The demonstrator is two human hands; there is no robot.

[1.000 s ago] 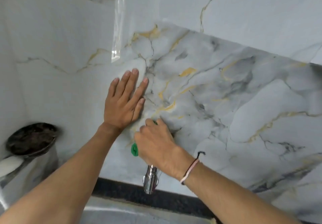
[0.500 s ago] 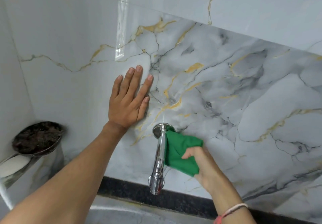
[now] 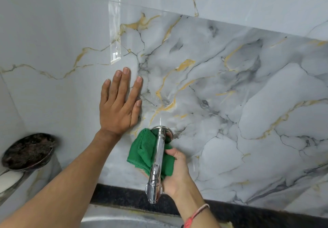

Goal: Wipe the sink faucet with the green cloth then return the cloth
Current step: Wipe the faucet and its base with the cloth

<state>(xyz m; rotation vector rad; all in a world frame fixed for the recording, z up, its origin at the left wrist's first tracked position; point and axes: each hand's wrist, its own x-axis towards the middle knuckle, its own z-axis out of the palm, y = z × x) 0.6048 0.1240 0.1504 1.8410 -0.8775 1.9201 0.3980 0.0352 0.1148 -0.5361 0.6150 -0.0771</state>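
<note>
A: The right hand (image 3: 178, 172) is the grip that matters here. It is clenched on the green cloth (image 3: 144, 150), fingers under the chrome faucet (image 3: 158, 160), so the cloth cups the spout from below and bulges out on its left side.

B: And the other one?

A: The left hand (image 3: 118, 107) is released, holding nothing, palm flat and fingers spread on the marble wall (image 3: 230, 89) just above and left of the faucet's round wall flange.

B: So how should this wipe go?

A: I'd judge the wiping is mid-way. Keep the cloth wrapped around the tube, slide it along the length from the flange toward the nozzle, and turn the wrist so the top face gets cleaned too. Only the underside is covered now. The left palm on the wall is a good brace.

B: Any risk?

A: The chrome looks slick, so a loose hold could let the cloth drop into the sink (image 3: 124, 219) below.

B: The surroundings?

A: Glossy grey tile with gold veins, a dark ledge (image 3: 248, 210) along its foot, and a metal vessel (image 3: 26, 151) with dark contents in the left corner. Where the cloth returns to, I cannot tell.
</note>
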